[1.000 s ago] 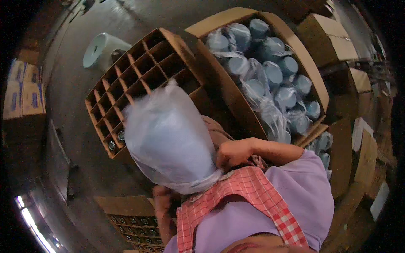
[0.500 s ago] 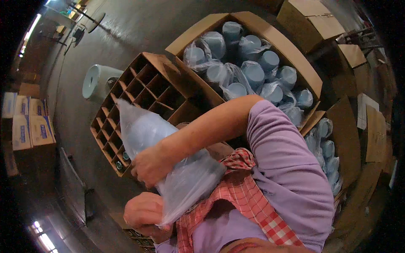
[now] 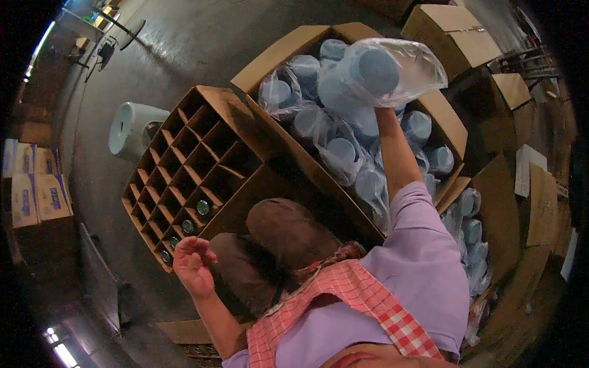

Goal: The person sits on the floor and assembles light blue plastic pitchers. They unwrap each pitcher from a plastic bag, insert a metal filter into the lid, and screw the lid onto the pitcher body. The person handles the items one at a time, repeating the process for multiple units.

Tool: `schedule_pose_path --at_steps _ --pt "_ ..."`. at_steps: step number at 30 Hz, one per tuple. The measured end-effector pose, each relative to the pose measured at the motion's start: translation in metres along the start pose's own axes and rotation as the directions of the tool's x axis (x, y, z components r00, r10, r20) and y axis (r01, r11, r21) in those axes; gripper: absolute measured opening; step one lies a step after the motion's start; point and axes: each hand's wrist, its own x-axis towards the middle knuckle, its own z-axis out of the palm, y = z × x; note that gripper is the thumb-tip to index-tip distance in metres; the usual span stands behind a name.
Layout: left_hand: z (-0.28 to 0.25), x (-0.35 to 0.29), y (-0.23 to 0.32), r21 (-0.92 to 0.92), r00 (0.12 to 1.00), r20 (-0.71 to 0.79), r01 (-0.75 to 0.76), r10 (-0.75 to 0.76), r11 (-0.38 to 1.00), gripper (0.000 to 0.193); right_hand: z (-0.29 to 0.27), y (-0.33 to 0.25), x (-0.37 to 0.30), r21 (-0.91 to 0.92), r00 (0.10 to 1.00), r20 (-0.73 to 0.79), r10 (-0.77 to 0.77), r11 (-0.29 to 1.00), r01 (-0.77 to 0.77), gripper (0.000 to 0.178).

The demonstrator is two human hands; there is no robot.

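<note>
My right arm reaches out over the large open carton (image 3: 451, 113). A pale blue cylinder (image 3: 378, 71) with a round flat end, in a clear plastic bag, is held up there by my right hand (image 3: 417, 64), seen only dimly through the plastic. Beneath it the carton is filled with several similar bagged cylinders (image 3: 342, 151). Beside the front corner of a brown divided box (image 3: 215, 104) is my left hand (image 3: 195, 267), its fingers loosely curled and apart, holding nothing. Several shiny round-topped glass pieces (image 3: 203, 207) stand in that box's near cells; the other visible cells are dark inside.
My knees (image 3: 279, 227) are between the boxes and my apron. A pale round stool (image 3: 136, 130) lies on its side beyond the divided box. Another carton of bagged cylinders (image 3: 472, 232) stands at right, near loose cardboard (image 3: 546, 205). Stacked cartons (image 3: 40, 199) are at far left.
My right arm has swung from my lap out over the large carton with a bagged cylinder. My left hand has let go of the bag. More glass pieces show in the divided box.
</note>
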Motion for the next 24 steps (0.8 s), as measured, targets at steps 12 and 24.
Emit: schedule_pose_path --at_steps 12,24 --pt "-0.010 0.014 -0.041 0.024 0.974 -0.061 0.221 -0.219 0.975 0.031 0.074 0.068 -0.002 -0.308 0.977 0.159 0.144 0.947 -0.089 0.030" --pt "-0.024 0.012 -0.054 0.010 0.958 -0.117 0.265 -0.262 0.964 0.029 0.062 -0.045 -0.113 -0.073 0.613 0.220 -0.759 0.614 0.786 0.021"
